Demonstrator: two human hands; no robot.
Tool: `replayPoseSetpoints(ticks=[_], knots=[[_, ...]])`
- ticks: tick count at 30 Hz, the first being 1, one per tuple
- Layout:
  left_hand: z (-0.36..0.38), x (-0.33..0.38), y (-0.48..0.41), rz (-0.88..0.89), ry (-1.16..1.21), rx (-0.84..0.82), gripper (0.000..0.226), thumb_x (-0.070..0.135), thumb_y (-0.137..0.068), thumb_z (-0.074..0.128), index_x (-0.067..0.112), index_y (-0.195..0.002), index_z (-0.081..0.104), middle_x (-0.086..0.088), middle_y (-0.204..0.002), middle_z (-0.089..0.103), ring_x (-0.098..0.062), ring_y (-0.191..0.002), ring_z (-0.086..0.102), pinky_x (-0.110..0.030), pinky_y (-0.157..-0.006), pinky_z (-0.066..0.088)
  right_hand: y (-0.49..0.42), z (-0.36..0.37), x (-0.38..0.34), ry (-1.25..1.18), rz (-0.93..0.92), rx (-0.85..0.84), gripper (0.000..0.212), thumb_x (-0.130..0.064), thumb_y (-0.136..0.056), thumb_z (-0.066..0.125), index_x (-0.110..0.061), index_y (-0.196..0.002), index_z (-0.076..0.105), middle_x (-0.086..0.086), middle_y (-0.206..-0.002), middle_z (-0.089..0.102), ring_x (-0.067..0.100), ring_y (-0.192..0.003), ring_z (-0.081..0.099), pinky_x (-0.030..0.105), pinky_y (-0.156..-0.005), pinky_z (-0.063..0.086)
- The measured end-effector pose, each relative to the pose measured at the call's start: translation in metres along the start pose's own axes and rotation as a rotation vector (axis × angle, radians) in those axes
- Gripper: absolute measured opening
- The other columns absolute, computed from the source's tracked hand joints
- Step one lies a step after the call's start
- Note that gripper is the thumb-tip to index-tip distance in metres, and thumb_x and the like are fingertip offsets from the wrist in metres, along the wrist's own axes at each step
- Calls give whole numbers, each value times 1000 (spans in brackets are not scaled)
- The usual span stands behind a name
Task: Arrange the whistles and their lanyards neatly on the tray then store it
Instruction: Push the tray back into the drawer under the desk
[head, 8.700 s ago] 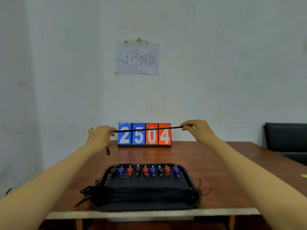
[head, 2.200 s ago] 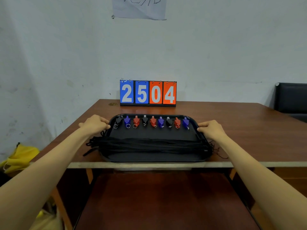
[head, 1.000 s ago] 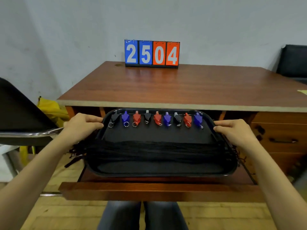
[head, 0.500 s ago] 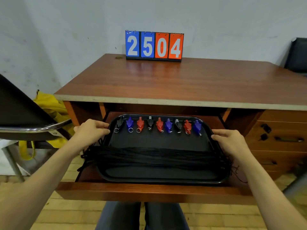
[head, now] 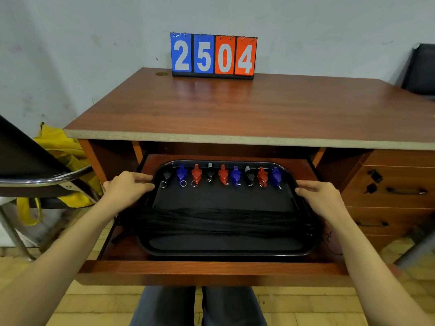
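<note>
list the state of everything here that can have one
black plastic tray, on the shelf
pull-out wooden shelf, pulled out
nine coloured plastic whistles, rowed along tray's far edge
black cord lanyards, bundled across tray
left hand, grips tray's left rim
right hand, grips tray's right rim
blue-and-orange flip scoreboard, shows 2504

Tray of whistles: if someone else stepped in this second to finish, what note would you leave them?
Left hand grips the tray by its left rim; right hand holds the right rim.
Nine whistles sit in a row along the tray's far side; the lanyards lie bundled across its middle.
Done: arranging. The tray is on the pull-out shelf under the desk.
Left: let go, then probably push the shelf in.
</note>
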State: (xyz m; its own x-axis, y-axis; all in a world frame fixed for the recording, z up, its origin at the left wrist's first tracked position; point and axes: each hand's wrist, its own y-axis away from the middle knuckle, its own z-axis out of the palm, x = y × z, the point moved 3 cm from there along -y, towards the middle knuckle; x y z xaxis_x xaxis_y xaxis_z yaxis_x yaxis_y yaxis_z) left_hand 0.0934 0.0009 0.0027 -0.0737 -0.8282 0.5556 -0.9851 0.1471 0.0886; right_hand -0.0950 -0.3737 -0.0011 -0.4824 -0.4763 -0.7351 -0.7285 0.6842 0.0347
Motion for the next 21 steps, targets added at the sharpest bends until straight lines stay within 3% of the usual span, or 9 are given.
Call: replayPoseSetpoints(ticks=[8, 11, 16, 18, 21], knots=[[1, -6, -2, -6, 38, -50, 32, 40, -86, 62, 30, -116, 64, 2, -118, 66, -27, -118, 53, -48, -104, 38, 1, 0, -1, 41, 5, -26, 33, -28, -91, 59, -20, -122, 63, 6, -125, 63, 26, -118, 55, 38, -95, 47], [-1, -2, 1, 21, -48, -21, 33, 40, -86, 61, 26, -115, 64, 1, -114, 67, -26, -113, 57, -45, -99, 45, 1, -2, -5, 98, 3, -64, 36, -28, -92, 57, -18, -127, 59, 8, -129, 60, 27, -120, 54, 38, -97, 45], [-4, 20, 22, 230, -317, 228, 35, 41, -89, 56, 25, -119, 63, -1, -111, 66, -27, -109, 57, -43, -90, 46, 8, 4, -15, 344, -8, -45, 50, -38, -91, 56, -18, -136, 47, 11, -134, 52, 32, -123, 47, 43, -99, 45], [-5, 32, 37, 323, -303, 288, 35, 39, -90, 55, 23, -120, 63, -4, -117, 63, -29, -113, 53, -45, -92, 43, 18, 7, -27, 447, -74, 7, 52, -40, -92, 53, -19, -138, 43, 11, -137, 46, 34, -126, 39, 46, -101, 40], [1, 46, 63, 484, -192, 284, 33, 36, -90, 56, 19, -118, 65, -3, -116, 65, -25, -113, 54, -43, -96, 42, 43, 14, -51, 408, -258, 49, 46, -39, -93, 51, -19, -135, 48, 6, -135, 49, 26, -128, 39, 43, -103, 38]])
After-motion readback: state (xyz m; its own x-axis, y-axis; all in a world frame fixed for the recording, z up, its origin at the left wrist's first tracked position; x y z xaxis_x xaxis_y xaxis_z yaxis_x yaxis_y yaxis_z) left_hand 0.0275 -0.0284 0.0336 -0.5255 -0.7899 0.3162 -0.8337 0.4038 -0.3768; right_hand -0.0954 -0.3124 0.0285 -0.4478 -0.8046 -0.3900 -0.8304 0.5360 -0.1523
